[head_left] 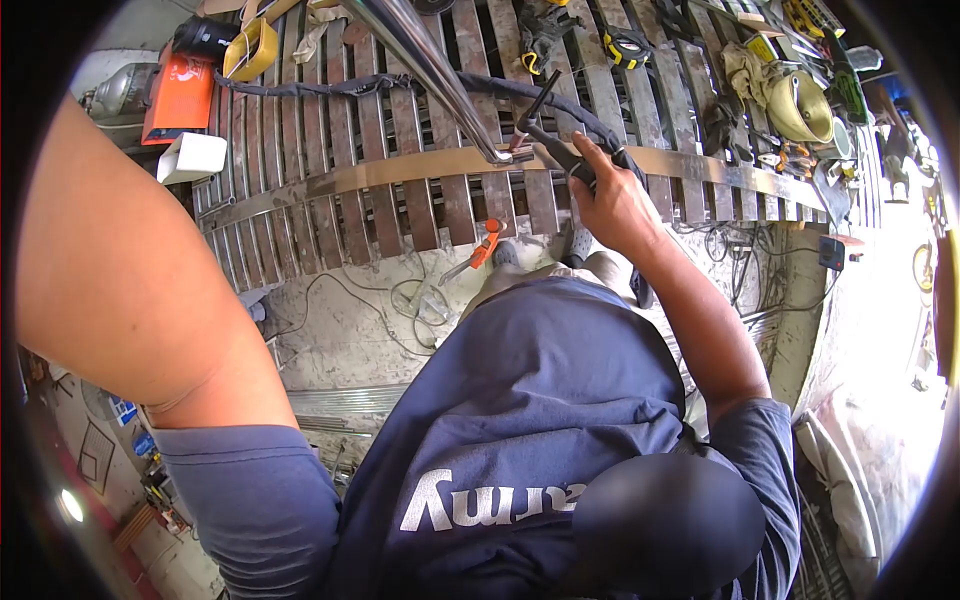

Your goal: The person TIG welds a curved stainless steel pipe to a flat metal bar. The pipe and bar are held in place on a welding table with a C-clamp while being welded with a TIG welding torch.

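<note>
While the right hand (618,202) grips the black torch (556,150), steadying it by the shiny tube (433,75) seems wise, left hand unseen.

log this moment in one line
right hand: gripping black slender torch | torch beside: shiny round metal tube | left hand: out of view

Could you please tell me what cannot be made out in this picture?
Head view:
Left hand: beyond the dark left edge, which cuts off the left arm.
Polished metal tube: upper end cut off by the top edge.
TIG torch: handle partly hidden by the right hand.
Shirt lettering: partly covered by a blurred dark oval.
</note>
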Demonstrator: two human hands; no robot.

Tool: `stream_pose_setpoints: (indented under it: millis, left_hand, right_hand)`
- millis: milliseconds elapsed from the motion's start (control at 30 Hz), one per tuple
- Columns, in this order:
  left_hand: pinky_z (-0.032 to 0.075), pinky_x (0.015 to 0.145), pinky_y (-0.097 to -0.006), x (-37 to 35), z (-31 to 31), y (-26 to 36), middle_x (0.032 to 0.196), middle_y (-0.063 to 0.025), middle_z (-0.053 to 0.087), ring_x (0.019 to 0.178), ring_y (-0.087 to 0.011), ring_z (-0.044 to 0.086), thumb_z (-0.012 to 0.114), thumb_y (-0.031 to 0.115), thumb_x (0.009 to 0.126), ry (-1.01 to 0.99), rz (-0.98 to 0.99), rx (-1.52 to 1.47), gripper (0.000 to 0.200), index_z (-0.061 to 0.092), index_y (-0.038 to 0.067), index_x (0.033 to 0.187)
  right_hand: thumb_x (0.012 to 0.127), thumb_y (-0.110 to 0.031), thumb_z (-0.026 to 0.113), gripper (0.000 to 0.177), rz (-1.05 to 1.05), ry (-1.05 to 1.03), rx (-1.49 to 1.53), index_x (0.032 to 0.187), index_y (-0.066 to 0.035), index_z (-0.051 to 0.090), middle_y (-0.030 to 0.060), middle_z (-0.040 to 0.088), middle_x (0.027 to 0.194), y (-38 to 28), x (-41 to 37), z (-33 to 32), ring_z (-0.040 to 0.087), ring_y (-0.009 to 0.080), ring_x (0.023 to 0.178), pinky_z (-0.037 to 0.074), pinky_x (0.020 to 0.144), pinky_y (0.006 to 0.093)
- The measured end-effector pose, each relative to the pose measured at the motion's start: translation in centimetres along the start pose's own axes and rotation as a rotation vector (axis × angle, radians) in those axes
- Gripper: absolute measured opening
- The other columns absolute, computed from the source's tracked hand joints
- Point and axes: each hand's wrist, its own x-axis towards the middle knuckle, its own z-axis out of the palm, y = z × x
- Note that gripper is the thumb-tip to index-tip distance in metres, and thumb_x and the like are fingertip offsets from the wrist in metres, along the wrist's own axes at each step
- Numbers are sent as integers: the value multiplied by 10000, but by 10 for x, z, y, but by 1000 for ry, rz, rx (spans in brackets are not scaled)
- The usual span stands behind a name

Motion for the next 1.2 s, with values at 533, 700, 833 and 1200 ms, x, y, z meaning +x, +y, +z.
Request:
stream_pose_setpoints:
  millis: [533, 700, 833, 1200]
  left_hand:
    - [559, 590, -441, -4, 0, -1, 750, -115, 661, 645, -283, 690, 581, 602, 1105, -25, -23, -18, 597, 654, 16, 1019]
    - [558, 590, -440, -3, 2, -1, 751, -114, 660, 645, -282, 689, 580, 600, 1104, -37, -24, -28, 592, 654, 19, 1019]
    - [557, 589, -440, -5, 1, -2, 752, -113, 659, 646, -281, 688, 580, 598, 1104, -40, -30, -35, 588, 654, 21, 1018]
    - [555, 589, -439, -6, 0, -2, 754, -112, 658, 647, -279, 686, 578, 593, 1102, -53, -35, -50, 578, 655, 26, 1018]
  right_hand:
    - [1027, -103, 691, 611, 118, -118, -52, 1620, -101, 546, 315, 754, 1276, -18, 0, -5, 746, 534, 1097, 592, 1012, 544]
    - [1021, -90, 689, 629, 57, -39, -46, 1629, -107, 532, 334, 733, 1311, -8, -3, 3, 727, 538, 1143, 583, 1022, 550]
    - [1052, -240, 683, 725, -37, 19, -68, 1713, -129, 406, 317, 746, 838, 3, -4, 10, 744, 529, 814, 575, 791, 611]
    - [1028, -113, 688, 630, 84, -46, -43, 1637, -115, 530, 331, 772, 1002, -13, -7, 2, 758, 535, 941, 603, 897, 574]
